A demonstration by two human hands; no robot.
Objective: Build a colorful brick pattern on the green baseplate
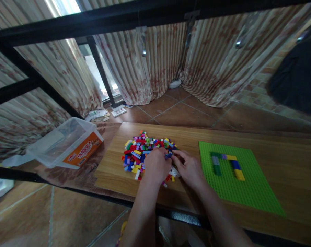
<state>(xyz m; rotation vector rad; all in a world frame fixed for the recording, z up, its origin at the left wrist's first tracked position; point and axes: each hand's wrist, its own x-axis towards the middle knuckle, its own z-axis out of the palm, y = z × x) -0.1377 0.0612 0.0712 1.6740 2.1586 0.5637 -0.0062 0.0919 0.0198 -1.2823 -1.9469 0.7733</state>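
Note:
My left hand is closed over the right side of a pile of mixed toy building bricks. A small dark blue brick shows at its fingertips. From the other side, my right hand meets it with thumb and forefinger pinched at the same blue brick. My left hand partly hides the pile. To the right lies a green baseplate. On it a three-sided outline of bricks in green, grey, purple, yellow and blue is attached.
A clear plastic tub with an orange label stands left of the wooden board. Papers lie on the floor behind it. A black metal rail crosses above, in front of striped curtains. A dark object is at the right edge.

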